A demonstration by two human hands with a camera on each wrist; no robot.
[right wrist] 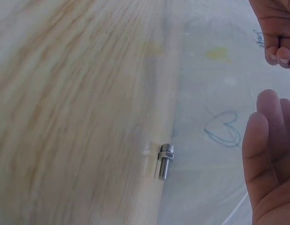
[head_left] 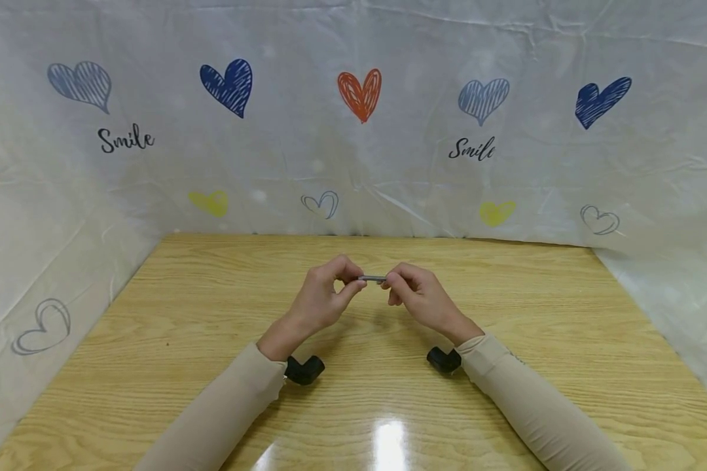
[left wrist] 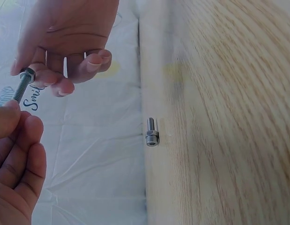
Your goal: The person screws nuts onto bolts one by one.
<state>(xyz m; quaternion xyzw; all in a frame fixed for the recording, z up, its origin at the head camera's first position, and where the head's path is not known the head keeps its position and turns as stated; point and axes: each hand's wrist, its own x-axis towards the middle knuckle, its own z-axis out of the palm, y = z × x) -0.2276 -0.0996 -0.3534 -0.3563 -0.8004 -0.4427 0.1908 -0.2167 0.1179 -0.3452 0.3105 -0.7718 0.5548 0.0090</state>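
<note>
In the head view, my left hand [head_left: 321, 296] and my right hand [head_left: 424, 297] meet over the table at a thin metal bolt [head_left: 372, 278] held level between them. The left wrist view shows the bolt's threaded shank [left wrist: 22, 87] pinched by the left thumb and fingers. At the far end of that shank sits a nut [left wrist: 28, 73], with the right thumb and fingertips gripping about it. From the right wrist the held bolt is out of frame. Another bolt with a nut on it [left wrist: 152, 133] lies on the tabletop, seen also as a bolt [right wrist: 165, 161] from the right wrist.
The wood-grain table [head_left: 212, 288] reaches back to a white cloth backdrop [head_left: 412, 131] printed with hearts and the word "Smile". Black wrist-worn devices [head_left: 305, 371] show beside both sleeves. Light glares off the table's near part.
</note>
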